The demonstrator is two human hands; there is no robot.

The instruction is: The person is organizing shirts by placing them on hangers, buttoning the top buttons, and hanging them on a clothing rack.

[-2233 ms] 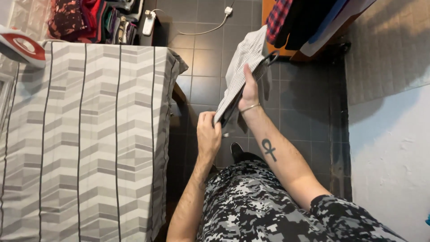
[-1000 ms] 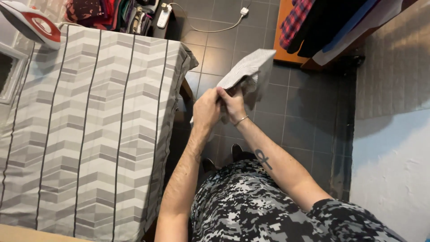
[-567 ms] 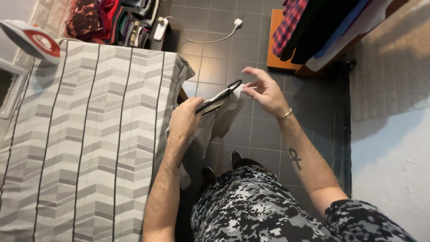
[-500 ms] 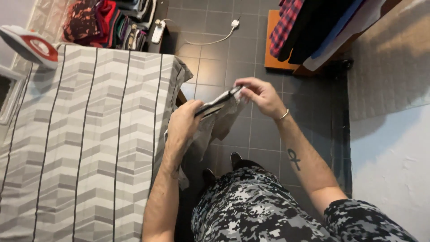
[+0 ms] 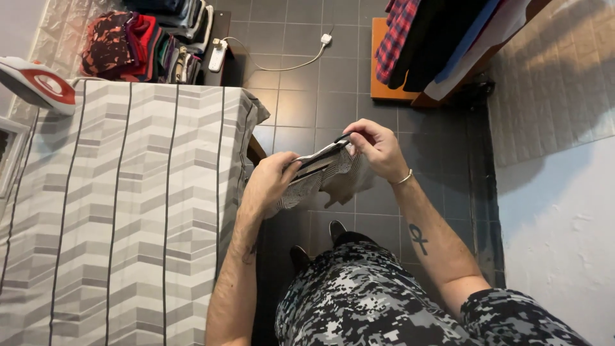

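dark grey floor tiles (image 5: pixel 301 96) fill the middle of the head view, with a pale wall (image 5: pixel 564 218) on the right. on the left stands an ironing surface under a grey-and-white chevron cover (image 5: pixel 122 205), and a red-and-white iron (image 5: pixel 35 83) rests at its far left corner. beyond it lies a pile of folded clothes (image 5: pixel 141 41), beside a white power strip (image 5: pixel 216 54) with a cable trailing over the tiles. shirts hang at the top right (image 5: pixel 435 32) above an orange board. the left hand (image 5: pixel 272 181) is clenched around one end of a black hanger (image 5: pixel 317 156) and the striped grey-white garment (image 5: pixel 320 179) bunched on it, just beside the cover's edge. the right hand (image 5: pixel 379 147) pinches the hanger's other end between fingertips, a thin bracelet at the wrist. the garment droops between both hands, above the floor. camouflage-print shorts (image 5: pixel 384 301) show below.
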